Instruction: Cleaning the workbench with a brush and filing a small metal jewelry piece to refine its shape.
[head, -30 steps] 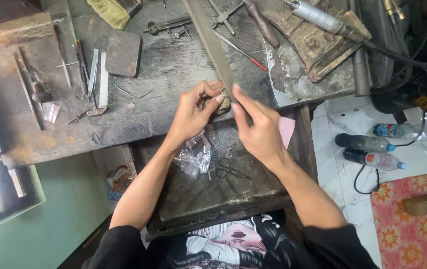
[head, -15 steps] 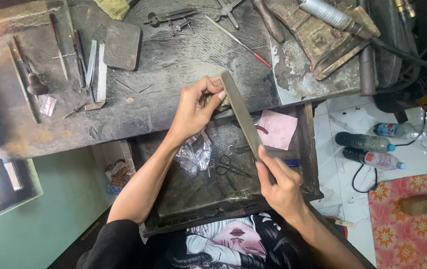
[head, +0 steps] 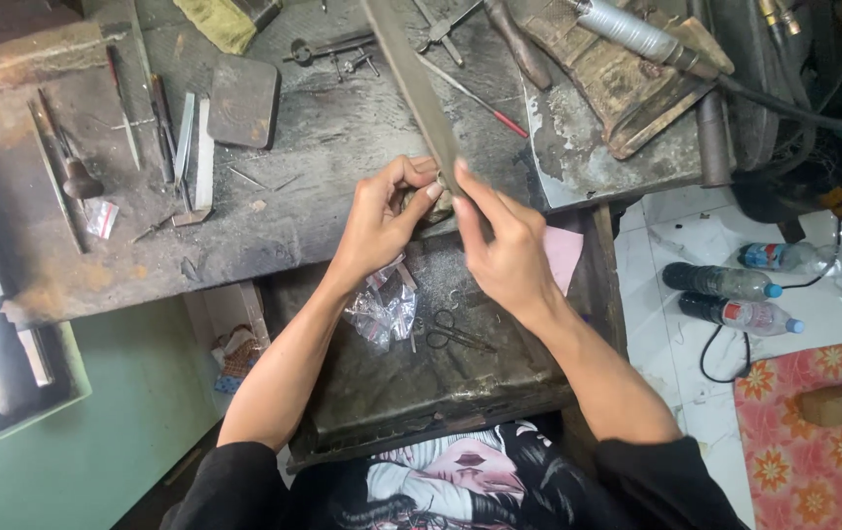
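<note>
We've got a small metal workpiece [head: 419,201] pinched at the front edge of the workbench [head: 323,177], just above the open drawer tray [head: 460,373]. It's too small to say what it is; mostly hidden by fingertips.

Left hand [head: 379,218]: thumb and forefinger closed tight on the workpiece, other fingers curled under, likely bracing it against the bench edge so it doesn't shift under filing pressure.

Right hand [head: 504,250]: fingers closed around the near end of a long flat file [head: 419,83]. The file runs up and away across the bench, its lower part lying on the workpiece. The index finger looks pressed along the blade, probably to steer it.

The tray sits directly under the work, presumably to catch filings. In it: crumpled clear plastic bags [head: 381,309], small scissors [head: 455,334], a pink paper sheet [head: 563,253] at the right edge.

Bench is dark, scarred, dusty. At left lies a row of hand files and gravers [head: 161,123] and a dark flat block [head: 242,98]. Pliers-type tools [head: 332,47] lie at the top, a red-tipped rod [head: 470,96] beside the file, and a worn wooden block [head: 627,83] with a metal handpiece [head: 627,29] and hose at upper right.

Around it: green wall below left, white tiled floor [head: 676,393] at right with two plastic bottles [head: 730,294], a black cable, and a red floral mat [head: 814,442].
</note>
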